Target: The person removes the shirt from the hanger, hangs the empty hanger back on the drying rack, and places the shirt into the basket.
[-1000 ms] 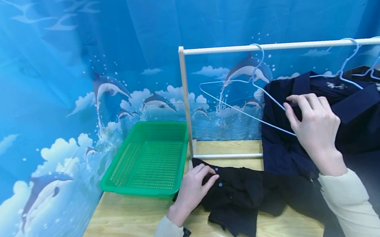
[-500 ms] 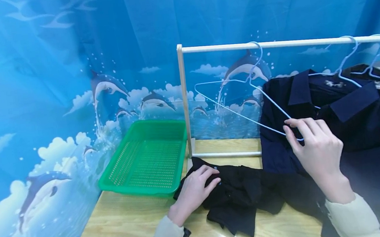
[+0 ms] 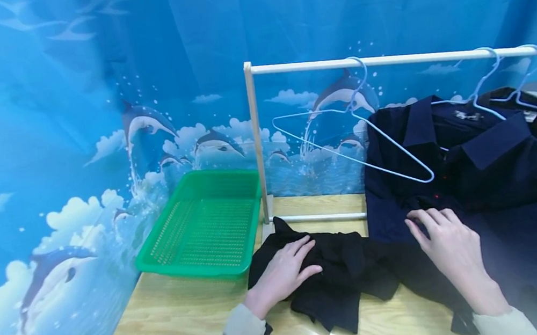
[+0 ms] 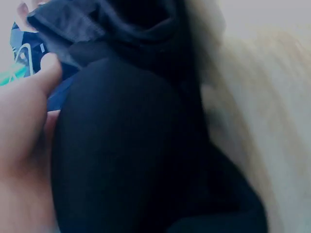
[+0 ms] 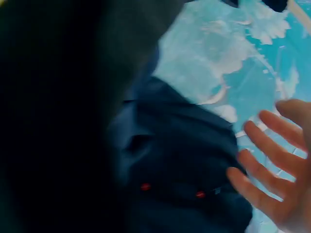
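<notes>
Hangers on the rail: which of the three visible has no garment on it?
The leftmost hanger: its wire frame hangs bare, whereas the middle hanger and rightmost hanger carry dark clothes.

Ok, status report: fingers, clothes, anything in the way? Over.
Left fingers on black garment. Right fingers empty near navy shirt. Bare hanger on rail. No obstruction evident.

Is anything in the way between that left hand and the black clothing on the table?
Nothing visible: the left hand touches the black clothing directly. The green basket stands off to the left, not between them.
</notes>
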The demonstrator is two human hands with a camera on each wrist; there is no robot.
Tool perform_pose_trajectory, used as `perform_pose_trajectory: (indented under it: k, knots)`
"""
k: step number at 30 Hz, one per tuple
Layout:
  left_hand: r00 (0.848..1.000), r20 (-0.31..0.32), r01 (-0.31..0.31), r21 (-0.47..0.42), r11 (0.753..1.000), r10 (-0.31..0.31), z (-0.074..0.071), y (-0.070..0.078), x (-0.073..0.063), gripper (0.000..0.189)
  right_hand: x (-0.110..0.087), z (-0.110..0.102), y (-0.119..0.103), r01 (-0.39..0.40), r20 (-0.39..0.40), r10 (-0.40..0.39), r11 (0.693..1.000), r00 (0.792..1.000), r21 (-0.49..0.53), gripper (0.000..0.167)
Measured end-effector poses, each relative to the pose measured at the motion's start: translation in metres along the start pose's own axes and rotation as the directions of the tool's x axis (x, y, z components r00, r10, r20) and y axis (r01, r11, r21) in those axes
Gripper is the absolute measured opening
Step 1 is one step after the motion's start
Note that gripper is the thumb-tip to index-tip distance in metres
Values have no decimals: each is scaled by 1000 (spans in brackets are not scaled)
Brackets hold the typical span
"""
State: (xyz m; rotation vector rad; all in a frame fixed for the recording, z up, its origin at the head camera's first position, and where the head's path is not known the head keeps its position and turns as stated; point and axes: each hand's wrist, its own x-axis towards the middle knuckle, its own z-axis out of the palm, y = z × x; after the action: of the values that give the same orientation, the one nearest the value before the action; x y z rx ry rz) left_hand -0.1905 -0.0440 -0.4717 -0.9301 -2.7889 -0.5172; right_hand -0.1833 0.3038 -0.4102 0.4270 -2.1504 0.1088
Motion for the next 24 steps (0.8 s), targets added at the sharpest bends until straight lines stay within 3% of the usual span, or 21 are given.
perform_pose_trajectory:
  k: [4,6,9,12,16,18,20,22,24]
  knots:
    - [998,68,-9,55,998,5,8,-1,-1,62,-25,4,13,-53,132,52,999,990,2,35]
    - [996,95,-11,73,997,4,11,-2,-1,59,-36,4,18,-100,239,100,995,966,-10,34]
    - [994,114,-7,82,997,-2,12,-2,-1,57,-48,2,25,-155,417,158,987,895,-42,41]
    - [994,105,-11,93,996,1,10,-2,0,56,-57,0,26,-161,557,167,985,814,-60,47]
    - [997,75,-33,123,992,24,8,-1,-1,55,-64,1,25,-136,630,143,989,763,-60,43]
    - [998,56,-44,135,990,37,7,0,-2,55,-66,1,25,-131,632,140,989,762,-60,40]
    - [998,37,-54,143,988,50,6,0,-4,53,-66,1,24,-112,614,126,992,779,-61,37]
    - [998,9,-64,155,986,64,4,-1,-6,51,-64,2,23,-83,570,99,995,816,-53,35]
    - [996,-35,-78,169,983,85,3,-3,-8,47,-60,2,20,-55,488,69,998,870,-42,32]
